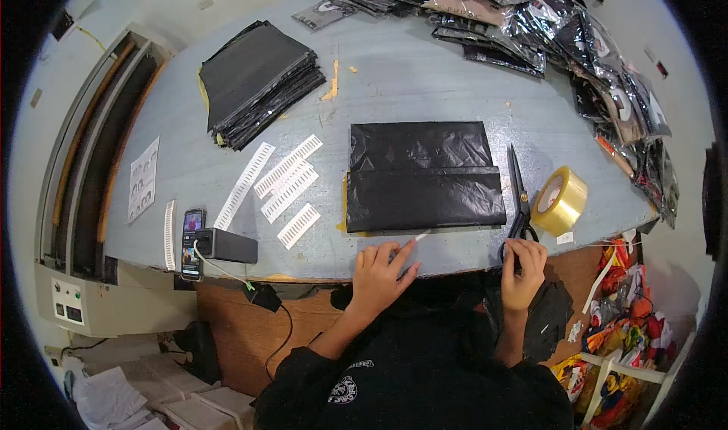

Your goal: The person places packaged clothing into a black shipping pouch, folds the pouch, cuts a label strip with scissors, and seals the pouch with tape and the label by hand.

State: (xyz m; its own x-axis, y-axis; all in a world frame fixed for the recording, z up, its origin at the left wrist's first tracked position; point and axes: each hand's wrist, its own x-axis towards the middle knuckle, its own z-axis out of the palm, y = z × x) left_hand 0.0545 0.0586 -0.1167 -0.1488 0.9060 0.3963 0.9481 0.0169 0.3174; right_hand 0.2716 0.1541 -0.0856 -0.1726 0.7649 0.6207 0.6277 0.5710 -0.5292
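A folded black plastic sheet (pixel 425 195) lies flat on the blue-grey table (pixel 303 172). Just below its front edge is my left hand (pixel 379 274), with a small white strip (pixel 423 234) at its fingertips; the thumb and fingers are spread apart. My right hand (pixel 523 267) is at the handles of the black scissors (pixel 519 187), whose blades point away from me, and its fingers are curled over the lower handle loop. To the right of the scissors stands a roll of clear yellowish tape (pixel 560 200), with a small white piece (pixel 565 238) below it.
Black plastic sheets (pixel 258 85) are stacked at the back left. White label strips (pixel 288 180), a phone (pixel 192 240) and a dark box with a cable (pixel 233 246) lie on the left. Packed garments (pixel 531 28) line the back right. Colourful bags (pixel 622 316) sit below right.
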